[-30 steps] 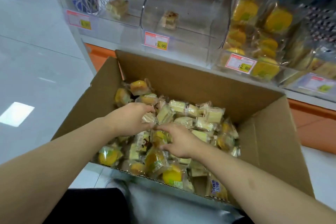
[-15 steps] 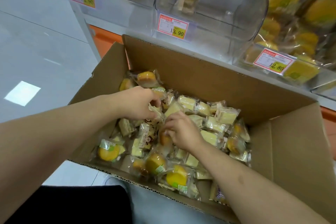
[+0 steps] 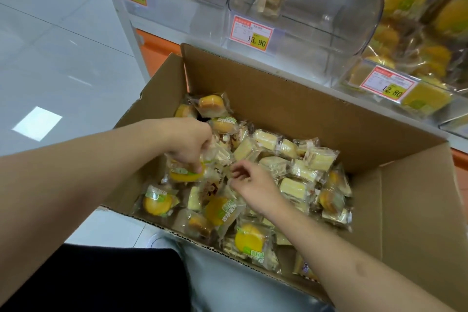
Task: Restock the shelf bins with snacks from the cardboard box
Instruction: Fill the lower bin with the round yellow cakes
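There is a single view, from a wide-angle camera worn on the person's head, looking forward and steeply down from close above the open cardboard box [image 3: 278, 99], which fills the middle of the frame. Both forearms reach in from the bottom edge, so the view sits near enough to read wrappers on the snacks. The clear shelf bins [image 3: 304, 20] cross the top edge just beyond the box, and pale floor [image 3: 50, 58] lies at left.
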Available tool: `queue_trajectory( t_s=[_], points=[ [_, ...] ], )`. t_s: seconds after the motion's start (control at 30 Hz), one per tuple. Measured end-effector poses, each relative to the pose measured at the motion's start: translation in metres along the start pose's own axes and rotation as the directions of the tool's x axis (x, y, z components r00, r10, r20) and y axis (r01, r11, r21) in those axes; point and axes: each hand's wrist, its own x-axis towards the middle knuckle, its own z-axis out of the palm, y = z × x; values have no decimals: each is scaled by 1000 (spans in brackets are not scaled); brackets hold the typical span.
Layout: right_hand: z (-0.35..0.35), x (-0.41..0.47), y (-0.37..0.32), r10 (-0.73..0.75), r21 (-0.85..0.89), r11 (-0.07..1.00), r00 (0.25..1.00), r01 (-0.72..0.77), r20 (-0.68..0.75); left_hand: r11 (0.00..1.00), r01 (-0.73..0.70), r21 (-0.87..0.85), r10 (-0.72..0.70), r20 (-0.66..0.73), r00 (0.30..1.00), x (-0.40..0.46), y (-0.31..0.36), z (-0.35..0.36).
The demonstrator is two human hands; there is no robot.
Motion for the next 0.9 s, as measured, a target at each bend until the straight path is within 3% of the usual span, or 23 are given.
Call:
queue_trajectory(
  t_s=[0.1, 0.27, 0.53, 0.63, 0.9],
  points=[
    [19, 14, 24, 42, -443, 896, 983, 43, 180, 1000, 24, -18, -24, -11, 1000, 1, -10, -9],
    [40, 26, 41, 130, -526, 850, 960, 20, 247, 998, -7, -62, 3, -67, 998, 3, -8, -25],
    [39, 23, 50, 198, -396, 913, 955, -98, 220, 985, -42, -168, 22, -124, 992, -2, 9, -44],
    [23, 21, 51, 250, -237, 951, 944, -197, 217, 988, -36, -151, 14, -144, 989, -12, 15, -51],
    [-102, -45, 10, 142, 115, 981, 984, -154, 104, 903, -179, -391, 78, -259, 963, -40, 52, -82]
  ],
)
